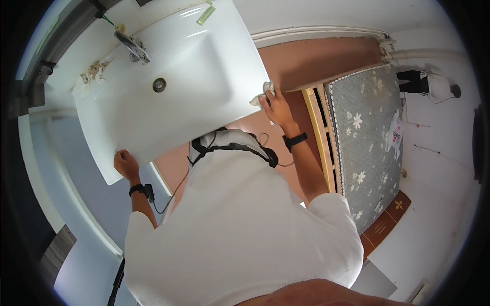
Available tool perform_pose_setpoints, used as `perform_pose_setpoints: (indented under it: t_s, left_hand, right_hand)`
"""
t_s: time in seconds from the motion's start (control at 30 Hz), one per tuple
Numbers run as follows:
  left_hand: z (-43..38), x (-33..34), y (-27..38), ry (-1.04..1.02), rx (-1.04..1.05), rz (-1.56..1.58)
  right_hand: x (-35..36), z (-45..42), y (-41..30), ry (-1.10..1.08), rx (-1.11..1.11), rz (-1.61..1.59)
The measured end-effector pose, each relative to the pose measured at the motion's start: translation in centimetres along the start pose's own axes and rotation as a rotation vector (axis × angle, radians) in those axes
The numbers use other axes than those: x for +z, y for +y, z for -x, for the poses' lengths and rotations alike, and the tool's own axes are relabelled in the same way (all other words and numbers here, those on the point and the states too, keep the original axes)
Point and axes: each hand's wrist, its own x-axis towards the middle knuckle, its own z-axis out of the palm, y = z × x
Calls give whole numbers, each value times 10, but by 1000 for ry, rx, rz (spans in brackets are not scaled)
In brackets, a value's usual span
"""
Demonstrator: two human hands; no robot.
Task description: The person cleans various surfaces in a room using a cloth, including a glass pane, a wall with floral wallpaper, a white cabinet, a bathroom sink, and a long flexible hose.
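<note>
A white ceramic washbasin lies in front of me, with a chrome faucet at its back and a round drain in the bowl. My right hand grips a crumpled whitish cloth against the basin's right front corner. At the left front edge rests my left hand, fingers curled; whether it holds anything there is hidden. Crumpled, brown-stained paper or cloth sits on the back left rim. A green strip, perhaps a packet, lies on the back right rim.
To the right stands a bed base with a grey floral mattress, a plastic bag on it. White pipes run along the wall. Beyond the mattress is another person. A white frame is on the left.
</note>
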Motion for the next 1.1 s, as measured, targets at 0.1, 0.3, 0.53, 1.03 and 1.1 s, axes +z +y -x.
perform_pose_setpoints:
  t_s: [0.1, 0.3, 0.53, 1.03, 1.1]
  left_hand:
    - [-3, 0, 3, -7, -3, 18]
    - [4, 4, 3, 48, -129, 16]
    - [-4, 7, 5, 77, -64, 88]
    - [-12, 1, 2, -110, 248, -209]
    - [-21, 0, 23, -219, 286, -49]
  right_hand:
    - [-2, -4, 9, 24, -61, 33]
    - [-34, -58, 20, -430, -66, -44]
    - [-2, -153, 35, -385, -195, 115]
    - [6, -36, 12, -317, 137, 60]
    - [2, -32, 9, -307, 159, 57]
